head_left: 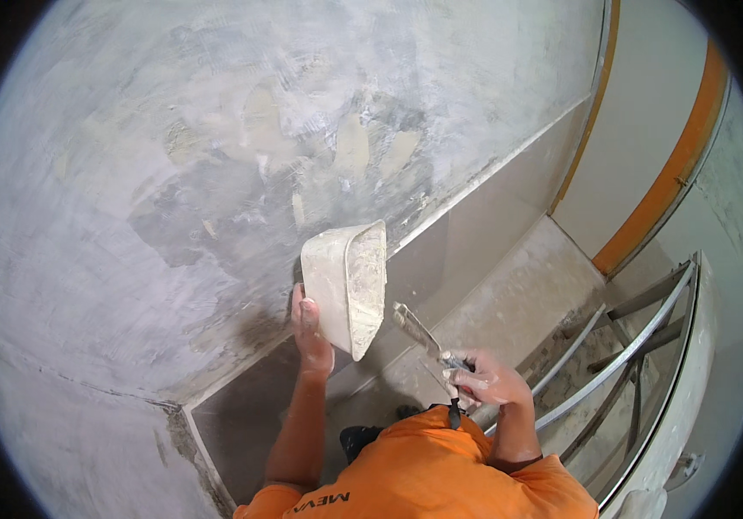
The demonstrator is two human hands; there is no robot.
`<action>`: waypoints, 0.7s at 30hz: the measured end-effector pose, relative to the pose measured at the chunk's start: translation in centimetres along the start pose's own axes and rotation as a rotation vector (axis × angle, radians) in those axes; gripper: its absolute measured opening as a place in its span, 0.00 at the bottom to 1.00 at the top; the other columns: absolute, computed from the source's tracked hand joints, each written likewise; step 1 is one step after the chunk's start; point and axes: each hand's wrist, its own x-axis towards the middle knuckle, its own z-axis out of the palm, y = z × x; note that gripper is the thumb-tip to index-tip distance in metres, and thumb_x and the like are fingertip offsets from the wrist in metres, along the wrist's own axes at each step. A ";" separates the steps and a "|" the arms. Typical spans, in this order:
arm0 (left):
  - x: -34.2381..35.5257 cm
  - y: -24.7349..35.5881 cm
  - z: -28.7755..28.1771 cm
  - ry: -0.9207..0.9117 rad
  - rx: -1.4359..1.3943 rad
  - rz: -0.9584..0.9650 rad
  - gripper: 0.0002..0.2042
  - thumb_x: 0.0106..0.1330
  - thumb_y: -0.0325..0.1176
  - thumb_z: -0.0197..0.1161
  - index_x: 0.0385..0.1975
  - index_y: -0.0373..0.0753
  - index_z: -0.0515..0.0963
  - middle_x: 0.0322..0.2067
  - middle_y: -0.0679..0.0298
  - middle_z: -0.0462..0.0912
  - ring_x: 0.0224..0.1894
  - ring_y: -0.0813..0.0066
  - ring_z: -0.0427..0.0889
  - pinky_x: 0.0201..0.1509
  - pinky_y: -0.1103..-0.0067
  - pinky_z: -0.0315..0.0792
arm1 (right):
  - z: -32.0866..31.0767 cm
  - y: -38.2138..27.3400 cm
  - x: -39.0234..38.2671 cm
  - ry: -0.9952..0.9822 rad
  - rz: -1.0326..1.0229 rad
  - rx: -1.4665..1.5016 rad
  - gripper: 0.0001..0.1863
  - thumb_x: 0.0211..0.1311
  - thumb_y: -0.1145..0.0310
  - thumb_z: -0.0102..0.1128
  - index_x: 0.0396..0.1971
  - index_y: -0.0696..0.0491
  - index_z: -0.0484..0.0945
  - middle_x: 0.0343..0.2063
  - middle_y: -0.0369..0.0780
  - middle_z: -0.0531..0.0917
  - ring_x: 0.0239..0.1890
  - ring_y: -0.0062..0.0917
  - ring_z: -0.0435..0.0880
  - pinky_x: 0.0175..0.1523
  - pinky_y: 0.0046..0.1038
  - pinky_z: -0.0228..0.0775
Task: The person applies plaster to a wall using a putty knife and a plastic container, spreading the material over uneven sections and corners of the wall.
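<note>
My left hand (311,337) grips a white plastic pan (328,285) by its side and holds it tilted in front of the wall. Pale plaster coats the inside of the pan. My right hand (488,381) is closed on putty knives: a wide blade (416,327) smeared with plaster points toward the pan without touching it, and a second, narrower tool with a black handle (454,411) crosses below it. The wall (129,130) is mottled grey and white, with cream patches of filler around its middle.
A pale ledge (475,208) runs diagonally along the wall above a smooth grey lower band. The dusty floor (492,294) lies below. At the right stands a metal frame with rails (631,346), like a ladder or scaffold, and beyond it is a pale panel with orange trim (682,173).
</note>
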 end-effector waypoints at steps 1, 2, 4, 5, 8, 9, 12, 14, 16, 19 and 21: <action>0.1 -0.1 -0.1 -0.010 -0.070 -0.047 0.39 0.70 0.54 0.55 0.69 0.29 0.54 0.59 0.54 0.70 0.61 0.68 0.70 0.66 0.72 0.64 | 0.0 0.5 0.5 0.100 -0.076 -0.048 0.27 0.57 0.78 0.55 0.60 0.59 0.72 0.23 0.31 0.75 0.20 0.13 0.69 0.24 0.19 0.60; 0.1 -0.1 -0.2 -0.019 -0.140 -0.093 0.40 0.70 0.55 0.55 0.70 0.29 0.52 0.60 0.53 0.69 0.61 0.67 0.70 0.66 0.71 0.65 | -0.3 0.7 0.4 0.105 -0.077 -0.045 0.27 0.57 0.78 0.55 0.60 0.59 0.72 0.23 0.31 0.75 0.20 0.13 0.69 0.24 0.19 0.60; 0.0 0.2 -0.2 -0.079 -0.183 -0.104 0.38 0.71 0.54 0.54 0.70 0.30 0.54 0.61 0.54 0.70 0.61 0.65 0.71 0.65 0.70 0.66 | -0.6 0.3 0.3 0.166 -0.246 -0.091 0.28 0.56 0.77 0.60 0.60 0.60 0.73 0.25 0.30 0.75 0.23 0.14 0.71 0.27 0.19 0.63; 0.0 0.5 -0.2 -0.133 -0.225 -0.113 0.37 0.72 0.54 0.52 0.70 0.31 0.55 0.61 0.54 0.70 0.61 0.63 0.72 0.65 0.69 0.67 | -0.7 0.3 0.6 0.169 -0.249 -0.088 0.28 0.56 0.77 0.60 0.60 0.60 0.73 0.25 0.30 0.75 0.23 0.14 0.71 0.27 0.19 0.63; -0.5 1.4 0.2 -0.122 -0.302 -0.302 0.31 0.76 0.56 0.44 0.66 0.36 0.65 0.57 0.57 0.76 0.56 0.62 0.78 0.62 0.67 0.71 | -0.2 -0.3 1.7 0.258 -0.529 -0.253 0.27 0.54 0.73 0.63 0.57 0.59 0.75 0.26 0.39 0.79 0.26 0.22 0.74 0.36 0.26 0.69; -0.6 1.8 0.4 -0.117 -0.299 -0.304 0.31 0.76 0.56 0.44 0.66 0.36 0.65 0.57 0.57 0.76 0.56 0.62 0.78 0.62 0.67 0.71 | 0.4 -1.5 1.6 0.283 -0.539 -0.346 0.27 0.54 0.73 0.64 0.57 0.59 0.75 0.30 0.44 0.80 0.29 0.30 0.77 0.39 0.28 0.71; -0.7 1.8 0.5 -0.101 -0.363 -0.424 0.32 0.76 0.56 0.43 0.68 0.35 0.62 0.60 0.56 0.73 0.60 0.60 0.75 0.65 0.64 0.69 | 1.8 -4.6 1.6 0.340 -0.552 -0.514 0.26 0.54 0.71 0.65 0.55 0.60 0.76 0.36 0.51 0.81 0.34 0.41 0.80 0.43 0.31 0.73; -0.7 0.7 0.1 -0.039 -0.398 -0.368 0.30 0.77 0.55 0.41 0.65 0.34 0.66 0.56 0.55 0.77 0.56 0.61 0.79 0.61 0.66 0.73 | 2.5 -6.2 2.0 0.368 -0.562 -0.588 0.25 0.55 0.70 0.65 0.54 0.60 0.76 0.39 0.53 0.81 0.36 0.45 0.80 0.43 0.32 0.73; -0.9 0.2 0.0 -0.071 -0.433 -0.380 0.31 0.77 0.56 0.41 0.65 0.34 0.65 0.56 0.55 0.77 0.56 0.61 0.79 0.61 0.66 0.73 | 3.1 -7.2 2.5 0.378 -0.630 -0.721 0.21 0.57 0.70 0.63 0.51 0.60 0.78 0.37 0.52 0.81 0.36 0.47 0.81 0.42 0.38 0.74; -0.7 -0.7 -0.6 -0.143 -0.411 -0.349 0.31 0.76 0.57 0.42 0.65 0.35 0.64 0.57 0.57 0.76 0.57 0.63 0.78 0.61 0.66 0.72 | 4.4 -6.6 5.2 0.525 -0.903 -0.781 0.18 0.59 0.70 0.60 0.49 0.59 0.78 0.34 0.51 0.81 0.33 0.48 0.80 0.41 0.42 0.74; -0.7 -1.0 -1.1 -0.195 -0.310 -0.262 0.31 0.76 0.57 0.43 0.65 0.36 0.64 0.56 0.59 0.75 0.57 0.66 0.77 0.61 0.67 0.72 | 5.9 -6.8 5.3 0.526 -0.818 -0.814 0.18 0.60 0.71 0.59 0.50 0.59 0.78 0.32 0.51 0.80 0.33 0.49 0.80 0.41 0.43 0.74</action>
